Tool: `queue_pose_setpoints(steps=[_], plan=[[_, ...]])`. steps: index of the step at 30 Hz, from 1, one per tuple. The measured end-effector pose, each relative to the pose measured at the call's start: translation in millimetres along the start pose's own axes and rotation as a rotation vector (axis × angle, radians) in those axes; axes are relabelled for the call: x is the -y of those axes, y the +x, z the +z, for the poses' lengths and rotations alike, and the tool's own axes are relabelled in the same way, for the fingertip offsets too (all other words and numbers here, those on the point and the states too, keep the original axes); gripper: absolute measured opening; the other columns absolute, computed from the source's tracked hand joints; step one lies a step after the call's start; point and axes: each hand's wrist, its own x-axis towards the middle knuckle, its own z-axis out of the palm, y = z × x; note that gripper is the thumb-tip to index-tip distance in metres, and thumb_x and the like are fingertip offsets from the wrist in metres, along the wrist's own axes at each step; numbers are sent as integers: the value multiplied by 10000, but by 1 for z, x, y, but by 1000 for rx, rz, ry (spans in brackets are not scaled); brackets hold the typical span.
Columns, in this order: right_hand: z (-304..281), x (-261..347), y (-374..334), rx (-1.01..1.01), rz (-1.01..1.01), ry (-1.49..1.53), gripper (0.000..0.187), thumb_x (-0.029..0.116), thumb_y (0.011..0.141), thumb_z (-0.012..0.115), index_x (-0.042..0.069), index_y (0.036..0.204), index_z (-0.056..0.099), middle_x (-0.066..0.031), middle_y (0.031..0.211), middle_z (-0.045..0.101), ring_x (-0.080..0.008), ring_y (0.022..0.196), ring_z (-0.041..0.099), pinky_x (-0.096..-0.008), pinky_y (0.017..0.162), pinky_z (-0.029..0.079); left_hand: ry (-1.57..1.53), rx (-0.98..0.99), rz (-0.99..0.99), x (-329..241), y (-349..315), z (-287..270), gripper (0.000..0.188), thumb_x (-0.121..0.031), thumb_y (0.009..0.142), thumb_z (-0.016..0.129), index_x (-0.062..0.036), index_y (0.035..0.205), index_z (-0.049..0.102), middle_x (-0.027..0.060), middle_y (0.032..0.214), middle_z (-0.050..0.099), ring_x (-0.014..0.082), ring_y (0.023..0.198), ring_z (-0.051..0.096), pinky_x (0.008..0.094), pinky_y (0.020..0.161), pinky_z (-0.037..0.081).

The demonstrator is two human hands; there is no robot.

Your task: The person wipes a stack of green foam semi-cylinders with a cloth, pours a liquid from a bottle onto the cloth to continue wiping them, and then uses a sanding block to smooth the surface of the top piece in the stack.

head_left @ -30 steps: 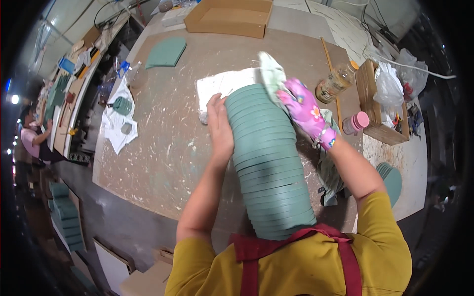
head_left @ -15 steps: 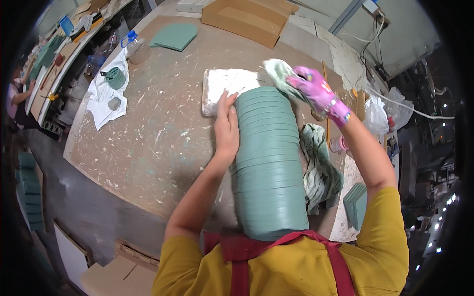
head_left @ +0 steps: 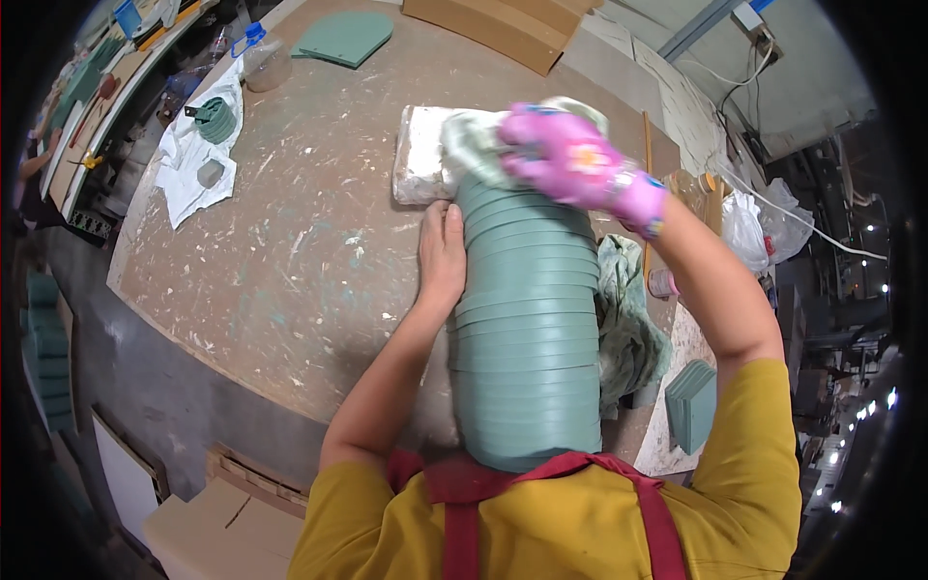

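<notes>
A long row of green, round-topped panels point(head_left: 527, 333) packed face to face lies in front of me, its near end at my apron. My bare left hand point(head_left: 444, 253) rests flat along the row's left side, holding nothing. My right hand point(head_left: 570, 159), in a pink flowered glove, is closed on a pale, green-smudged cloth point(head_left: 472, 145) at the far end of the row. Motion blurs both cloth and glove. Just beyond my left fingers is a white wrapped block point(head_left: 418, 155), partly covered by the cloth.
Right of the row lies a crumpled, stained rag point(head_left: 628, 329), with more green panels point(head_left: 691, 406) nearer me. An open cardboard box point(head_left: 493, 29) and flat green panels point(head_left: 346, 37) are at the back. A white cloth point(head_left: 188, 174) carries a green coil at left.
My right hand has swept the cloth leftward across the row's far end. My left hand has slid slightly nearer along the side. The whole view has shifted a little.
</notes>
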Motion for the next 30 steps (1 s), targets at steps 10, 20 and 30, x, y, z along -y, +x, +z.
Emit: queue_pose_setpoints(steps=[10, 20, 30], plan=[[-10, -14, -3, 7, 57, 48, 201, 177, 794, 626, 50, 949, 611, -112, 883, 600, -266, 812, 618, -370, 730, 498, 146, 18, 141, -5, -1, -10, 406, -308, 976, 396, 51, 1133, 498, 284, 1086, 555, 457, 1017, 510, 459, 890, 402], [33, 36, 25, 99, -143, -205, 318, 290, 846, 547, 69, 1075, 543, -151, 805, 633, -362, 787, 629, -440, 720, 500, -147, -215, 169, -48, 15, -66, 381, -151, 923, 498, -10, 1276, 467, 119, 1257, 527, 231, 1142, 505, 361, 984, 385], [20, -35, -93, -534, 407, 696, 613, 397, 923, 511, -19, 1356, 386, -166, 1363, 446, -252, 1276, 408, -343, 1070, 307, 294, 78, 569, -135, 58, -10, 350, -265, 774, 700, -21, 1006, 602, 145, 952, 599, 321, 939, 561, 397, 828, 443]])
